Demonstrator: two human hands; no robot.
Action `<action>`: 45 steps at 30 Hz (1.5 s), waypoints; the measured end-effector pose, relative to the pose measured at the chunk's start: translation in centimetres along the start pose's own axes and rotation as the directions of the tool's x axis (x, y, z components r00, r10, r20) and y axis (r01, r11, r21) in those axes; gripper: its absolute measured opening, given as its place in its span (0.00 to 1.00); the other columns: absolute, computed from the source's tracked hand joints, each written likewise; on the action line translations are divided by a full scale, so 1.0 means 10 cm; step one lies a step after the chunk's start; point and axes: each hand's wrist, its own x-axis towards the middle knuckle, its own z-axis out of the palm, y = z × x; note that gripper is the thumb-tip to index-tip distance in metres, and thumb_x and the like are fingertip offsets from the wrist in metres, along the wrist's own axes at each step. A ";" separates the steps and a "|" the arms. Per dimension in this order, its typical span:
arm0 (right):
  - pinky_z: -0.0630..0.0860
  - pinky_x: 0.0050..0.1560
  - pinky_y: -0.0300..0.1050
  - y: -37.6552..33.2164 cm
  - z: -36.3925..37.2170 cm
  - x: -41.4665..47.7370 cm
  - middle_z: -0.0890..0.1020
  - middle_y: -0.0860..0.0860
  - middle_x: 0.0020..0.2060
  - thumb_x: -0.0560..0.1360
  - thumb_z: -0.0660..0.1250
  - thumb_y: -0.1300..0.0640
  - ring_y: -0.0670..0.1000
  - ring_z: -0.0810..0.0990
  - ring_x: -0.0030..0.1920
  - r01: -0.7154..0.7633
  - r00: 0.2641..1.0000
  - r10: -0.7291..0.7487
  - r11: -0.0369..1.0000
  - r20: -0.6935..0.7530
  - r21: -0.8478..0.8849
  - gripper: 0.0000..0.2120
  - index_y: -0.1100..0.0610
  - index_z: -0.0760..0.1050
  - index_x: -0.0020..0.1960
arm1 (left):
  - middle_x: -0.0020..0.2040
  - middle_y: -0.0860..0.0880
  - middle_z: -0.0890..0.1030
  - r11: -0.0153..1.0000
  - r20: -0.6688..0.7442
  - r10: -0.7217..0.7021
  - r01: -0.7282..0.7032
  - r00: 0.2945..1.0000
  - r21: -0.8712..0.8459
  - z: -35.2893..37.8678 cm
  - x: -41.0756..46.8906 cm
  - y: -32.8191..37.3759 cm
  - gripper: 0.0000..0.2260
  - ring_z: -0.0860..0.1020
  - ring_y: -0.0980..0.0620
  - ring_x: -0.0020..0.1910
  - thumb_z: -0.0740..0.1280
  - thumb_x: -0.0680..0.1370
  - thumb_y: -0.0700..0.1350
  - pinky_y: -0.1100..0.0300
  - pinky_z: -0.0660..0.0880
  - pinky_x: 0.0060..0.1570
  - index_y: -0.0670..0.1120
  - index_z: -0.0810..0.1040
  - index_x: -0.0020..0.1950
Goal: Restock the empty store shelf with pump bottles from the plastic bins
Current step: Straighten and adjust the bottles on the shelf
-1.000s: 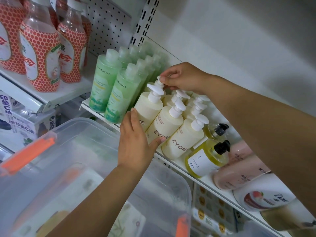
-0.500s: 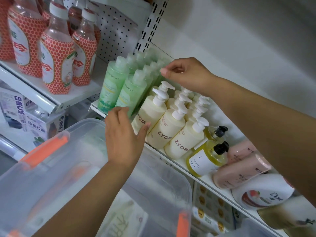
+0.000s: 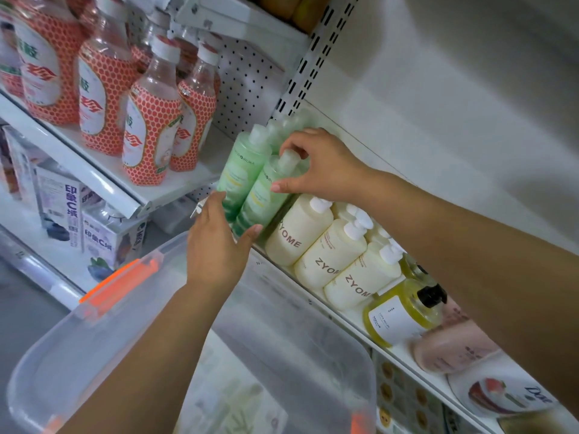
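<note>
A person's right hand [image 3: 326, 164] pinched a green bottle [image 3: 261, 195] by its cap while the left hand [image 3: 216, 245] pressed flat at its base, apparently straightening stock; a reach into the bin [image 3: 94, 324] seemed due next.

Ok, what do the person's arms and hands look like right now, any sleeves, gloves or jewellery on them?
Both forearms are bare right to the frame edge; no sleeve shows. The left hand and right hand wear no gloves, and no ring, watch or wristband is visible on the fingers or wrists.
</note>
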 end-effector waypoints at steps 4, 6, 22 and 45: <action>0.72 0.53 0.42 -0.01 0.00 0.00 0.75 0.48 0.51 0.66 0.81 0.44 0.50 0.74 0.53 0.016 1.000 -0.016 1.000 -0.012 0.020 0.27 0.55 0.77 0.58 | 0.71 0.44 0.70 0.999 0.005 0.016 -0.017 1.000 0.049 0.03 0.01 -0.02 0.33 0.71 0.40 0.66 0.74 0.73 0.53 0.41 0.70 0.63 0.44 0.65 0.72; 0.72 0.52 0.41 -0.02 0.01 0.01 0.74 0.47 0.51 0.65 0.82 0.44 0.49 0.74 0.51 0.013 1.000 -0.012 1.000 -0.011 0.015 0.27 0.54 0.77 0.58 | 0.72 0.43 0.69 0.998 0.003 0.013 -0.014 1.000 0.067 0.05 0.01 -0.03 0.33 0.71 0.39 0.67 0.75 0.73 0.53 0.40 0.70 0.64 0.45 0.65 0.72; 0.71 0.52 0.30 0.36 -0.25 -0.62 0.80 0.46 0.58 0.77 0.70 0.41 0.46 0.78 0.56 -0.269 0.928 0.334 0.908 -0.167 0.322 0.23 0.52 0.75 0.67 | 0.78 0.45 0.61 0.994 0.069 0.081 -0.086 0.994 0.072 0.00 -0.33 0.19 0.30 0.62 0.44 0.75 0.70 0.76 0.56 0.44 0.67 0.69 0.47 0.65 0.75; 0.78 0.63 0.55 1.89 -0.03 -0.88 0.80 0.50 0.48 0.78 0.70 0.45 0.56 0.81 0.53 -0.561 0.827 0.555 0.806 0.089 0.187 0.12 0.51 0.80 0.56 | 0.76 0.36 0.54 0.972 0.144 0.145 -0.169 0.979 0.166 0.85 -0.76 0.46 0.31 0.55 0.35 0.73 0.75 0.70 0.58 0.37 0.66 0.66 0.50 0.69 0.68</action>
